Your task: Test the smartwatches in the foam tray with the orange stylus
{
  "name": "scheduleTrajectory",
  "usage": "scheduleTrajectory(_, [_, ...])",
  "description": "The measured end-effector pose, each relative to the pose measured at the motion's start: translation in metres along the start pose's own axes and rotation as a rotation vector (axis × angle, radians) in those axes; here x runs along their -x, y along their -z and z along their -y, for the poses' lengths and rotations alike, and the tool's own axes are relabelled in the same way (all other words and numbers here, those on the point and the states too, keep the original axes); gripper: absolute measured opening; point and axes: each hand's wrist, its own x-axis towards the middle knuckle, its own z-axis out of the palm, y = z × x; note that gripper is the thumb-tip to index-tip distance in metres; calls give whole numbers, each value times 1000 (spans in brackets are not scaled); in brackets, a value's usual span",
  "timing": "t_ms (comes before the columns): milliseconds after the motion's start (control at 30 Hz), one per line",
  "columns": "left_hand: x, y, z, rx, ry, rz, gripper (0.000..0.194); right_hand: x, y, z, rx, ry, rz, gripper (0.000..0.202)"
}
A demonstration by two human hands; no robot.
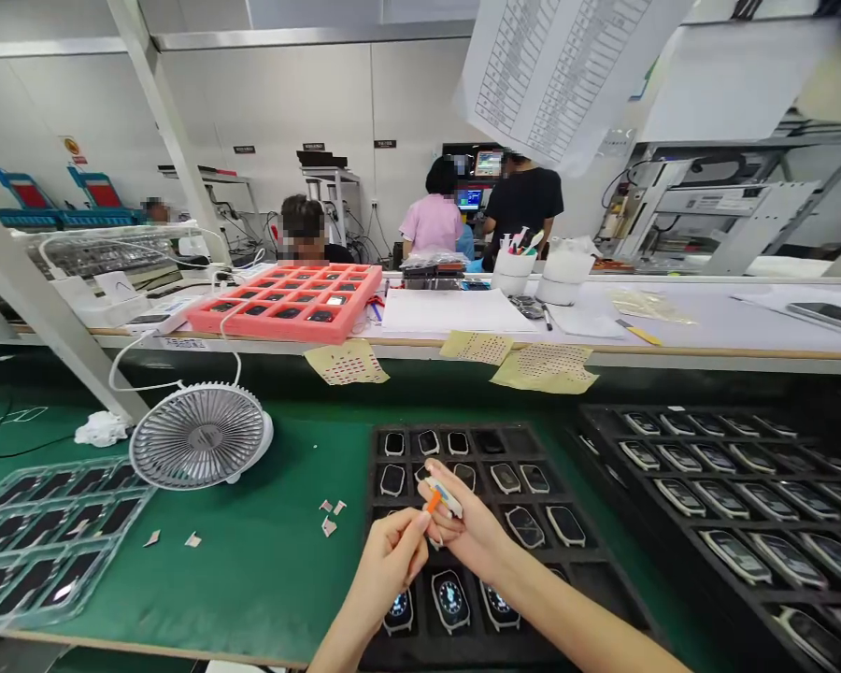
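Observation:
My left hand [394, 553] pinches a small orange piece [433, 502], thin like the tip of a stick; its exact kind cannot be made out. Fingers curled, my right hand [471, 523] holds a small watch case [449, 498] tilted, with white and blue showing on it. The orange piece touches or nearly touches this case. Both hands are above a black foam tray [606, 584] with watch cases in its pockets. Along its near row, a watch [450, 598] and its neighbours show lit dials. My hands and forearms hide part of the tray.
A second black tray [673, 551] of watches stands at right. On the left are a round fan [203, 437], a clear tray [130, 523] of dark screens and scraps [329, 526]. A pink foam tray [354, 318] sits on the shelf; people [434, 220] are behind it.

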Motion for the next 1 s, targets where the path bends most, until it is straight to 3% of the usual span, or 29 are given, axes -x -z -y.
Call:
scheduleTrajectory(200, [-8,3,7,-31,-47,-127,54,2,-1,0,75,68,-49,25])
scheduleTrajectory(333, [-14,-3,8,-49,-79,-146,50,5,-5,-8,399,148,-94,26])
scheduleTrajectory(400, [-14,2,9,-81,-80,-195,51,1,3,-3,590,238,-130,26])
scheduleTrajectory(467, [-12,18,10,-160,-91,-267,52,-6,22,17,832,367,-246,23])
scheduleTrajectory(533, [-8,43,12,-319,-116,-356,52,-16,52,49,1281,482,-470,20])
scheduleTrajectory(600, [-4,71,13,-557,-110,-431,48,-25,86,85,1407,501,-556,17])
scheduleTrajectory(700, [1,102,17,-833,7,-476,38,-33,129,121,1531,484,-634,13])
scheduleTrajectory(833, [4,115,22,-951,166,-449,30,-31,156,130,1653,428,-651,13])
scheduleTrajectory(1000, [5,114,22,-964,156,-551,31,-6,162,121,1740,405,-739,5])
